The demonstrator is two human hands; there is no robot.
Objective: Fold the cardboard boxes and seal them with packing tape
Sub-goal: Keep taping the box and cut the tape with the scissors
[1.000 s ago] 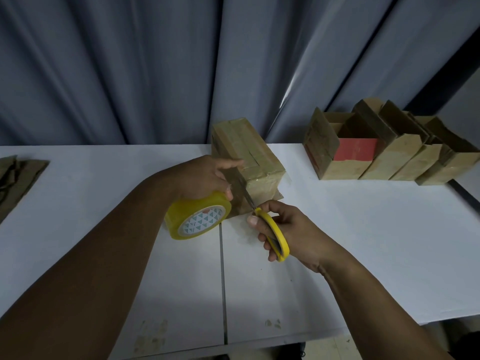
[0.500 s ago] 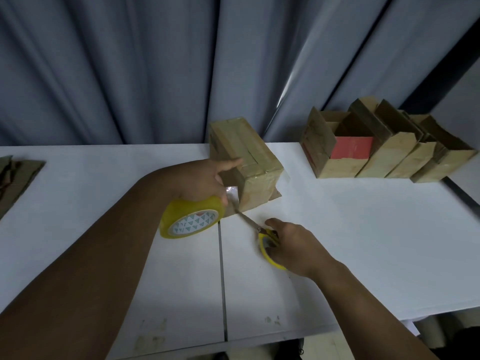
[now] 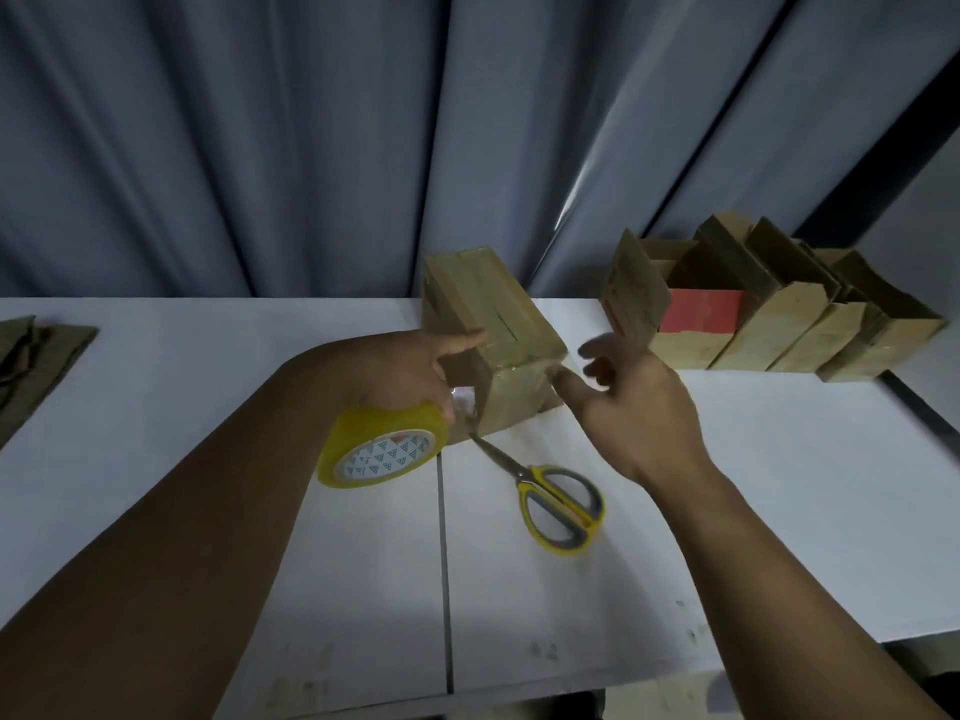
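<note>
Yellow tape roll (image 3: 382, 452) gripped in my left hand (image 3: 400, 374), thumb on box (image 3: 493, 335); right hand (image 3: 631, 407) open beside box end. Scissors (image 3: 556, 498) lie loose. Sealing step, I judge; next smooth tape.

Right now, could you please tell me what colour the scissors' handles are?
The scissors have yellow handles with grey inner grips, clearest in the head view.

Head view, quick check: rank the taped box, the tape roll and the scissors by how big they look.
Largest: taped box, clearly.
Then tape roll and scissors: alike in extent, and the roll is partly hidden by the left hand, so I will not rank them.
</note>
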